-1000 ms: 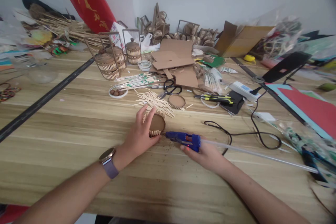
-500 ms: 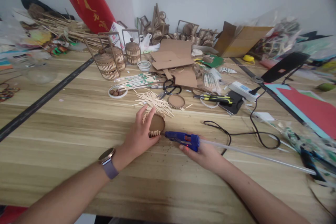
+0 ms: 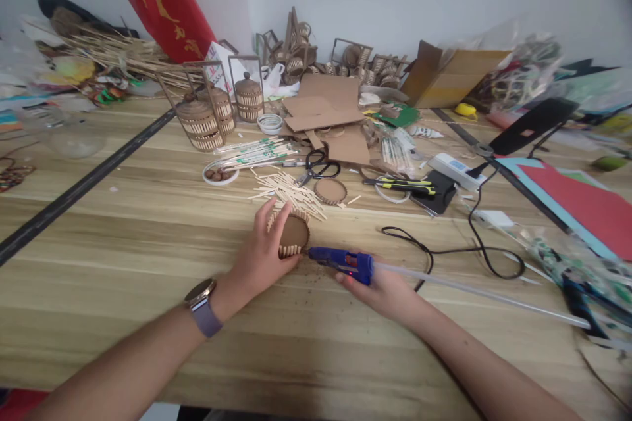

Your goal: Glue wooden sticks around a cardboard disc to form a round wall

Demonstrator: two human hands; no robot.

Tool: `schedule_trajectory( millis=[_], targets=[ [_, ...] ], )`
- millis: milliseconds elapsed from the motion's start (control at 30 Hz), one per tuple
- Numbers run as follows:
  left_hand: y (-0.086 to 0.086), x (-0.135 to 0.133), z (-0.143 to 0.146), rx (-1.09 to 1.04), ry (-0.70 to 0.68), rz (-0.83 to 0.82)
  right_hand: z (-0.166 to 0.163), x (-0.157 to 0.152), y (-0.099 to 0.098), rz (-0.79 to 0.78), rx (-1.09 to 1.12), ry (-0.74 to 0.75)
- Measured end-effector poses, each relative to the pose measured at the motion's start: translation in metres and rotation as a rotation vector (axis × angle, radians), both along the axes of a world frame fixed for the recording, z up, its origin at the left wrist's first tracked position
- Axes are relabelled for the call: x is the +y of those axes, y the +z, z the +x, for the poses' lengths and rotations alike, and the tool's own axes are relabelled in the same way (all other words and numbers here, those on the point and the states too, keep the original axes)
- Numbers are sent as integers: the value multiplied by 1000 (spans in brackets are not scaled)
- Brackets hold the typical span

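My left hand [image 3: 264, 243] grips the left side of a round cardboard tray [image 3: 296, 231] edged with short upright wooden sticks; fingers sit at its far edge and the thumb at its near edge. In my right hand [image 3: 388, 289] is a blue hot glue gun [image 3: 340, 260], its nozzle at the tray's near right rim. A long clear glue stick [image 3: 474, 291] juts from the back of the gun. Just beyond the tray lie loose wooden sticks [image 3: 289, 191] and a smaller round cardboard piece [image 3: 330, 191] with a ridged edge.
Black scissors [image 3: 320, 164], a yellow-black utility knife [image 3: 402, 184] and a dish of brown balls [image 3: 220, 174] lie farther back. Finished lidded baskets [image 3: 200, 122] stand at the left rear, beside stacked cardboard [image 3: 326, 105]. A black cord [image 3: 454, 251] loops on the right near a power strip [image 3: 457, 171].
Almost nothing differs. The whole view has shifted very slightly, while both hands keep their hold and the nozzle stays at the tray's rim.
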State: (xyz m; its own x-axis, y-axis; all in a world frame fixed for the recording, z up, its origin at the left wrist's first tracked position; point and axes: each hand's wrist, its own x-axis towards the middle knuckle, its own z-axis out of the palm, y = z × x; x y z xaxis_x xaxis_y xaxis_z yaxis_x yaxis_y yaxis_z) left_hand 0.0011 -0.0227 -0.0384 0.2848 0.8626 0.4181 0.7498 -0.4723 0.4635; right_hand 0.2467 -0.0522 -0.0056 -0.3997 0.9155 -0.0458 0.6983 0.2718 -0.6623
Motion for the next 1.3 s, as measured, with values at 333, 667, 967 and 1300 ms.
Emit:
schedule_trajectory(
  millis=[333, 667, 967, 1300],
  targets=[
    [1, 0, 0, 1, 7, 0, 0, 1, 0, -1, 11, -3],
    [0, 0, 0, -2, 5, -4, 1, -1, -5, 22, -55, -42],
    [1, 1, 0, 10, 10, 28, -1, -1, -10, 95, 18, -43],
    [1, 0, -1, 19, 3, 11, 16, 14, 6, -154, 177, -260]
  ],
)
